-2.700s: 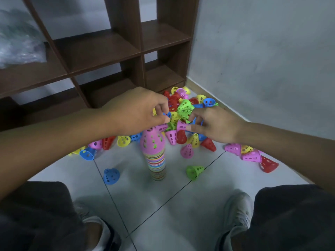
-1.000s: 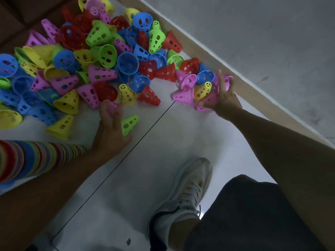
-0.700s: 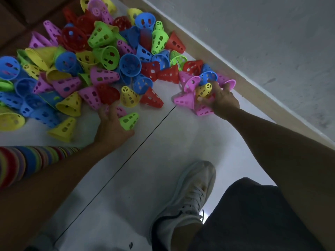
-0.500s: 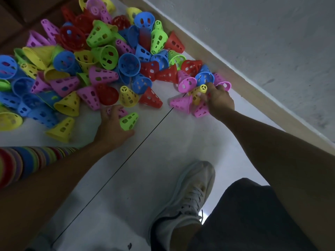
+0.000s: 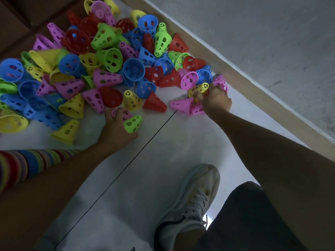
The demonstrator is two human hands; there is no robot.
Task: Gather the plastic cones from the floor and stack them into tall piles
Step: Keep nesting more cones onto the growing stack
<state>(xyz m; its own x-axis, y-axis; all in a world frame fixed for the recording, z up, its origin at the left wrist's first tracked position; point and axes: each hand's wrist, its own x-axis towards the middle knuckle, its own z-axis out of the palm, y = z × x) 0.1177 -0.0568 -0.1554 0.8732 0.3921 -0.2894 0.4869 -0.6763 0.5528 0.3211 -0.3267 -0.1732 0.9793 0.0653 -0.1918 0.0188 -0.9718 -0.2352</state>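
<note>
At the far left a finished striped stack (image 5: pixel 27 163) was seen lying along the floor (image 5: pixel 163 169), with the loose heap of cones (image 5: pixel 108 69) spread beyond it. The left hand (image 5: pixel 116 131) was curled over a pink cone (image 5: pixel 123 115), a green cone (image 5: pixel 133 124) touching it. Further right, the right hand (image 5: pixel 213 100) was closed in a grip round a yellow cone (image 5: pixel 199 88) among pink ones. The perforated plastic was judged light, stiff and slippery, best taken at the narrow tip.

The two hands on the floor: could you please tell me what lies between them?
In the head view, between the left hand and the right hand lie a red cone and a pink cone on bare white floor.
</note>
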